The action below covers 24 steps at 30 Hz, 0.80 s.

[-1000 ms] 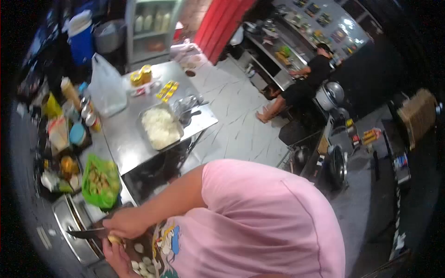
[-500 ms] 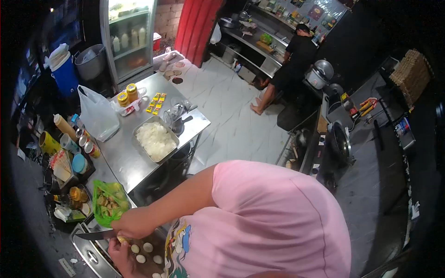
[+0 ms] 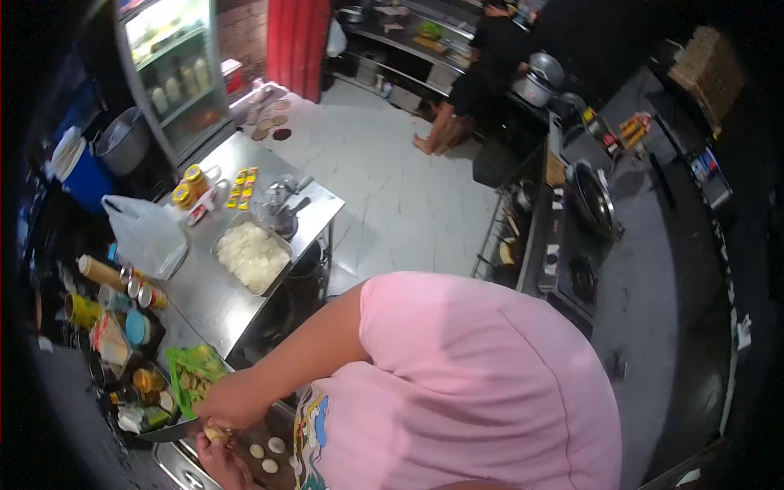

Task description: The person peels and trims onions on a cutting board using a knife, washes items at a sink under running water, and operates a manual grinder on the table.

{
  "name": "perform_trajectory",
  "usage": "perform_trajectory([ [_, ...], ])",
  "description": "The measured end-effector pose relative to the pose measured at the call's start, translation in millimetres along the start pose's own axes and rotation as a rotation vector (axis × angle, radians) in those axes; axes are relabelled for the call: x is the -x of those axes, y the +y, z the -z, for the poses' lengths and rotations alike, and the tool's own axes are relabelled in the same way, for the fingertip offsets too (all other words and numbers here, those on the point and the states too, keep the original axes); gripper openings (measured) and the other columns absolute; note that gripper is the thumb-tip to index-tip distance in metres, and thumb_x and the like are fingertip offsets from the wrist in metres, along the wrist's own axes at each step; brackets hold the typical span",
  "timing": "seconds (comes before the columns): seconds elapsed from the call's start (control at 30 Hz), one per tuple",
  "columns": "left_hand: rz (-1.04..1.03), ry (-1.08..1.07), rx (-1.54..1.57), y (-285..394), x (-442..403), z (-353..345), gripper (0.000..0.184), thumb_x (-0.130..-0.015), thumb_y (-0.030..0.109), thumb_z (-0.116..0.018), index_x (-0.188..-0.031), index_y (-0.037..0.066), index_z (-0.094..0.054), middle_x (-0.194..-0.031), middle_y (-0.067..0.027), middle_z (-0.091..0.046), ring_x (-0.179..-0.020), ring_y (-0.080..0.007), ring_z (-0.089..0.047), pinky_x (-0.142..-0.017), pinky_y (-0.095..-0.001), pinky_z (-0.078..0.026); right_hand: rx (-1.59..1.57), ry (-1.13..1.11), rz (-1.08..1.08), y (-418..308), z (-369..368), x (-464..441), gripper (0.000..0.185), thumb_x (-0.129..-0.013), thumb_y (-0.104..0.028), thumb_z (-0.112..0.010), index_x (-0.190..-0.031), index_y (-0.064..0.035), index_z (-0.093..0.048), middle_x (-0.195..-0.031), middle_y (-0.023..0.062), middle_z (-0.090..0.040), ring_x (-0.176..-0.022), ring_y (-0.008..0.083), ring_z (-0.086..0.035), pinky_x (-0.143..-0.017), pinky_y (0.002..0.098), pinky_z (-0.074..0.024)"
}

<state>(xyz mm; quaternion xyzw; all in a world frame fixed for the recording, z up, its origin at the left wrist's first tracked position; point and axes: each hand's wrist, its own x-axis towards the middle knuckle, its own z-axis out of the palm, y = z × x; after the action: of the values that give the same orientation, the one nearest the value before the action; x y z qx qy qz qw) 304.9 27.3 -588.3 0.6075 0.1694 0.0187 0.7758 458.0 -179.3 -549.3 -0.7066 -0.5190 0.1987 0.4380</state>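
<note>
My right hand (image 3: 227, 402) is closed around the handle of a knife (image 3: 167, 429), its dark blade pointing left. My left hand (image 3: 219, 465) grips a small roundish vegetable with yellowish-brown skin (image 3: 216, 434), close beneath the right hand. I cannot tell whether the blade touches it. Several pale, rounded peeled pieces (image 3: 269, 465) lie on a brown board (image 3: 273, 420) to the right of my hands. Just beyond the right hand, a bright green plastic bag (image 3: 186, 359) stands open with brownish pieces inside.
A steel table (image 3: 184, 298) bears a tray of white chopped food (image 3: 251, 255), jars (image 3: 189, 189) and a white plastic bag (image 3: 145, 237). Cans and bottles (image 3: 135, 286) crowd the left. A metal lid (image 3: 184, 469) lies near my left hand. Another person (image 3: 490, 65) stands at the far counter.
My head view has shifted, so the room sits further left and higher. Both hands stay together at the board with the knife, and more of the held vegetable shows.
</note>
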Motion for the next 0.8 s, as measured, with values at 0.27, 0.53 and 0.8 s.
perform_trajectory([
  [0.27, 0.091, -0.225, -0.084, 2.8, -58.3, -33.4, 0.051, -0.099, 0.02, -0.075, -0.144, 0.003, -0.057, -0.126, -0.0063, -0.068, -0.109, -0.0158, -0.068, -0.088, -0.0307, -0.054, 0.032, 0.151, -0.11, 10.0, 37.5, 39.1, 0.027, -0.106, -0.028, -0.058, -0.116, -0.0027, -0.059, -0.089, 0.0261, -0.073, -0.088, 0.0515, -0.071, -0.079, 0.0615, -0.0542],
  [0.53, 0.077, -0.042, -0.074, 11.0, -96.7, -89.1, 0.048, -0.105, 0.031, -0.068, -0.143, 0.004, -0.059, -0.126, -0.0066, -0.067, -0.11, -0.0163, -0.066, -0.091, -0.0317, -0.054, 0.043, 0.353, -0.204, 7.0, 78.8, 74.2, 0.029, -0.105, -0.028, -0.058, -0.119, -0.0024, -0.058, -0.095, 0.0279, -0.074, -0.094, 0.0543, -0.071, -0.085, 0.0628, -0.0547],
  [0.8, 0.002, -0.355, -0.211, 30.6, -94.1, -110.3, 0.037, -0.097, 0.016, -0.074, -0.129, 0.0, -0.064, -0.113, -0.0047, -0.069, -0.097, -0.0135, -0.064, -0.079, -0.0299, -0.051, 0.054, 0.274, -0.206, 2.1, 94.6, 91.6, 0.029, -0.106, -0.028, -0.056, -0.119, -0.0028, -0.061, -0.096, 0.0265, -0.074, -0.097, 0.0507, -0.072, -0.087, 0.0604, -0.0553],
])
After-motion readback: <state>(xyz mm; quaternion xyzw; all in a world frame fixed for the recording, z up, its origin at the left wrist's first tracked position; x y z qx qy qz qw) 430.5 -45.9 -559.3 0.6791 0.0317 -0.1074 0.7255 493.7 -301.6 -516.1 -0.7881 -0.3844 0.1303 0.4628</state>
